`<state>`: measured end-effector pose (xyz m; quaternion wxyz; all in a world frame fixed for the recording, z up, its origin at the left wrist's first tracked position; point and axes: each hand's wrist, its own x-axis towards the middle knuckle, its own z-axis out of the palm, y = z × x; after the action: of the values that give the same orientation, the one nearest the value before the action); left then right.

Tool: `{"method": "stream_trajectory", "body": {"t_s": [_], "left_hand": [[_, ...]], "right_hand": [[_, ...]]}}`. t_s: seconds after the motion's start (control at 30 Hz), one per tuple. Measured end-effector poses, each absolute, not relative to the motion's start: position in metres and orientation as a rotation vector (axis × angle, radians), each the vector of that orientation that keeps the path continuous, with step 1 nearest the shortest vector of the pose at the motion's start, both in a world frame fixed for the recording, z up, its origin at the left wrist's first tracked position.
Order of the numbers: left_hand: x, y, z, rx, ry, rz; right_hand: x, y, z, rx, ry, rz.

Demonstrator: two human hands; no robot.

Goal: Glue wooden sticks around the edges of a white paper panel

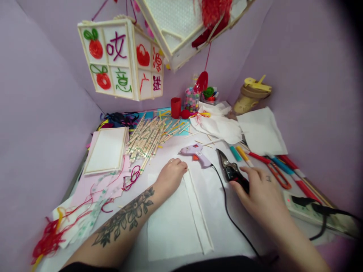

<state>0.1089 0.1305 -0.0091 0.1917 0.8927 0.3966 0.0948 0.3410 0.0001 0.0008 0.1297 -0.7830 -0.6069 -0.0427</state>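
My left hand (173, 174) is closed at the top edge of a white sheet (172, 226), its fingers curled down by the upper end of a thin stick (202, 215) along the sheet's right side. Whatever is between those fingertips is hidden. On the right, my right hand (262, 192) has its thumb and fingers around the black handles of pruning shears (231, 170), which lie on the table with the blades pointing away. Between the hands rests a lilac hot glue gun (196, 151), its nozzle to the left and its black cord running toward me.
A pile of sticks (147, 138) lies behind my left hand, beside a white framed panel (107, 149). Decorated lanterns (120, 58) hang overhead. A power strip (309, 213), marker pens (245, 155), red-handled scissors (279, 173) and a tan cup (249, 98) stand or lie at right.
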Motion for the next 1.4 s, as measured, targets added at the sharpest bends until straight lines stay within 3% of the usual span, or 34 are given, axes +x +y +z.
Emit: {"method": "stream_trajectory", "body": {"t_s": [0.17, 0.37, 1.13, 1.4], "left_hand": [[0.107, 0.134, -0.012, 2.46, 1.074, 0.32], [0.104, 0.136, -0.018, 2.415, 1.054, 0.378], [0.102, 0.132, -0.011, 2.509, 1.07, 0.214], [0.093, 0.141, 0.02, 2.397, 1.19, 0.552]], "right_hand": [[0.292, 0.021, 0.022, -1.84, -2.21, 0.198], [0.25, 0.05, 0.012, -1.913, -2.344, 0.439], [0.26, 0.057, -0.005, -1.841, -2.048, 0.622], [0.26, 0.057, -0.005, -1.861, -2.049, 0.645]]}}
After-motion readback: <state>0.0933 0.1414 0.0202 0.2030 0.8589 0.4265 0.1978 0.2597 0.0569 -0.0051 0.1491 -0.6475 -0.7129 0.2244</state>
